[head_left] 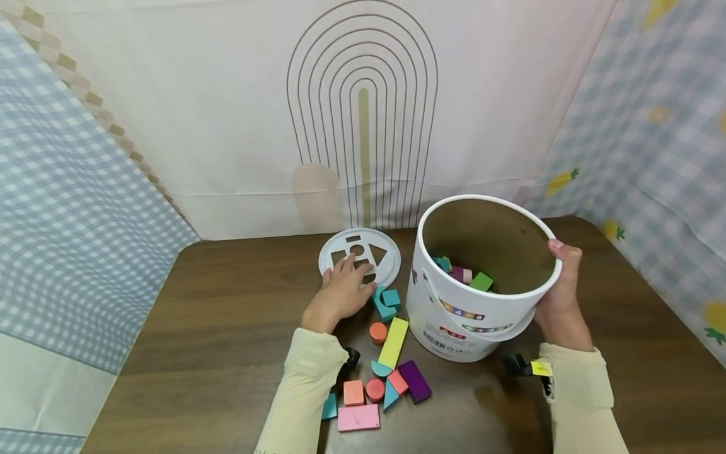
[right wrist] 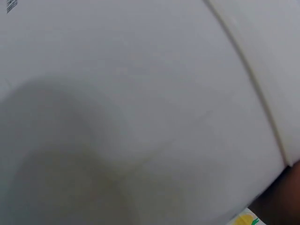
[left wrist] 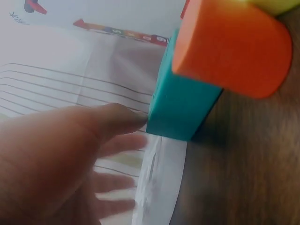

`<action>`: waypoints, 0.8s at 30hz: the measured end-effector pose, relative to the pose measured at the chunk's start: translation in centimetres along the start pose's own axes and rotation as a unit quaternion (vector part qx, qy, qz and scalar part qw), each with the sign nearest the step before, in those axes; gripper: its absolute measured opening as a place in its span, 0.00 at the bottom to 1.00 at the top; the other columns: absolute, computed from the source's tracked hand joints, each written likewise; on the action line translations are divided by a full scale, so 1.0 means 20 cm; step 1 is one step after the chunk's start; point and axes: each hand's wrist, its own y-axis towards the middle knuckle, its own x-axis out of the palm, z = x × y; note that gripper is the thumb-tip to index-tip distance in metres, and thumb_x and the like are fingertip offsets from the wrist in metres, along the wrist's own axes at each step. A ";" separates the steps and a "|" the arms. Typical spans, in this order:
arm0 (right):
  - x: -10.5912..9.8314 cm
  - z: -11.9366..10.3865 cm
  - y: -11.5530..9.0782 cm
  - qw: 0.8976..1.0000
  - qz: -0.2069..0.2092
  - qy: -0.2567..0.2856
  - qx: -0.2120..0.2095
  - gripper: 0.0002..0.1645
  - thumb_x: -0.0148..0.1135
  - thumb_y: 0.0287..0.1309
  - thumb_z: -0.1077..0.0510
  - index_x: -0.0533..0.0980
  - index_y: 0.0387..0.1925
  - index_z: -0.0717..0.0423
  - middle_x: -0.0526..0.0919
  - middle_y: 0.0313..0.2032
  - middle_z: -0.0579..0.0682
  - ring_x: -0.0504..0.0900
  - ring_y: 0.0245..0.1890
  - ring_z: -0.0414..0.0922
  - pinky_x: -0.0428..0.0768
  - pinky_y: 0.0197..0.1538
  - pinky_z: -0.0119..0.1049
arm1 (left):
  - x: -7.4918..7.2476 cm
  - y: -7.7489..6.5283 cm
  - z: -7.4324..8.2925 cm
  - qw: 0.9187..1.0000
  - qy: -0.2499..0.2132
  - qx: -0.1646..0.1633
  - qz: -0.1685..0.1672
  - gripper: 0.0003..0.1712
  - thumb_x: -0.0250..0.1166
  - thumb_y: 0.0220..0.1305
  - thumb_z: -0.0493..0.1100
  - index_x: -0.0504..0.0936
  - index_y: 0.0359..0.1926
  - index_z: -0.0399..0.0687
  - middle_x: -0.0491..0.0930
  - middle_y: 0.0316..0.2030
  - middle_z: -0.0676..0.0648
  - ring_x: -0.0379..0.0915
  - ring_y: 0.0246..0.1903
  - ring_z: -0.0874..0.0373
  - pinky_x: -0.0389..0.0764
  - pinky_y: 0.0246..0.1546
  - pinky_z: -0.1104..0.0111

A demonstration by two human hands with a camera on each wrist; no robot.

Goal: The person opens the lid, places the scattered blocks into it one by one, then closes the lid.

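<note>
A white bucket (head_left: 471,328) stands at the right of the table, with several coloured blocks inside. My right hand (head_left: 564,299) grips its right side, the thumb over the rim; in the right wrist view the bucket's wall (right wrist: 154,93) fills nearly everything. Flat near the back edge lies a white lid (head_left: 391,252) with shaped holes. My left hand (head_left: 343,293) is over the lid's front part, fingers spread and fairly straight. Close to its thumb is a teal block (left wrist: 180,110); whether they touch, I cannot tell. An orange cylinder (left wrist: 234,47) is beside that block.
Loose blocks lie in front of the bucket: a yellow bar (head_left: 394,343), a purple block (head_left: 415,381), a pink block (head_left: 358,417), a red cylinder (head_left: 375,389) and several others. A white cloth (head_left: 238,157) hangs along the table's back edge, with checked cloths at both sides.
</note>
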 end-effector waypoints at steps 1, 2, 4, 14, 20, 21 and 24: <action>0.00 0.00 0.00 1.000 0.000 0.001 -0.001 0.24 0.41 0.64 0.44 0.74 0.51 0.52 0.77 0.50 0.45 0.72 0.51 0.41 0.66 0.57 0.34 | 0.00 0.00 0.00 1.000 0.003 -0.008 -0.015 0.29 0.48 0.73 0.54 0.65 0.72 0.57 0.47 0.75 0.39 0.43 0.73 0.40 0.45 0.68 0.42; 0.00 0.00 0.00 1.000 -0.001 0.003 -0.002 0.24 0.41 0.64 0.44 0.75 0.51 0.52 0.77 0.50 0.45 0.72 0.51 0.42 0.67 0.57 0.34 | 0.00 -0.01 -0.01 0.999 0.007 -0.014 -0.028 0.29 0.47 0.74 0.53 0.64 0.73 0.57 0.46 0.76 0.39 0.42 0.73 0.40 0.44 0.68 0.42; -0.01 0.00 0.00 1.000 -0.003 0.006 -0.004 0.24 0.41 0.64 0.44 0.75 0.50 0.52 0.78 0.49 0.45 0.73 0.51 0.42 0.67 0.56 0.34 | -0.01 -0.02 -0.01 0.999 0.018 -0.018 -0.046 0.29 0.46 0.74 0.50 0.61 0.74 0.58 0.45 0.76 0.39 0.42 0.73 0.39 0.44 0.69 0.43; -0.01 0.01 -0.01 1.000 -0.016 0.013 -0.002 0.24 0.42 0.64 0.44 0.75 0.50 0.52 0.79 0.48 0.44 0.73 0.50 0.41 0.68 0.56 0.33 | 0.00 -0.03 -0.05 0.993 0.103 0.020 0.049 0.22 0.58 0.68 0.45 0.75 0.62 0.50 0.67 0.59 0.38 0.68 0.54 0.43 0.74 0.51 0.51; -0.01 0.01 0.00 1.000 -0.018 0.016 -0.005 0.23 0.43 0.64 0.45 0.75 0.50 0.52 0.79 0.48 0.45 0.74 0.48 0.41 0.69 0.54 0.33 | -0.01 -0.03 -0.06 0.993 0.101 0.014 0.053 0.22 0.61 0.66 0.46 0.78 0.60 0.50 0.69 0.55 0.39 0.70 0.51 0.46 0.75 0.48 0.50; -0.01 0.01 0.00 1.000 -0.018 0.014 -0.005 0.24 0.43 0.64 0.44 0.75 0.50 0.52 0.79 0.48 0.45 0.74 0.48 0.41 0.69 0.54 0.33 | -0.01 -0.03 -0.06 0.994 0.099 0.013 0.054 0.22 0.61 0.66 0.46 0.78 0.60 0.51 0.69 0.55 0.39 0.70 0.51 0.46 0.75 0.49 0.50; -0.01 0.00 0.00 1.000 -0.018 0.008 -0.006 0.24 0.42 0.64 0.44 0.75 0.50 0.52 0.79 0.48 0.45 0.74 0.49 0.41 0.69 0.54 0.33 | -0.01 -0.03 -0.06 0.994 0.094 0.010 0.058 0.21 0.62 0.65 0.46 0.79 0.59 0.52 0.69 0.55 0.39 0.71 0.51 0.45 0.74 0.49 0.49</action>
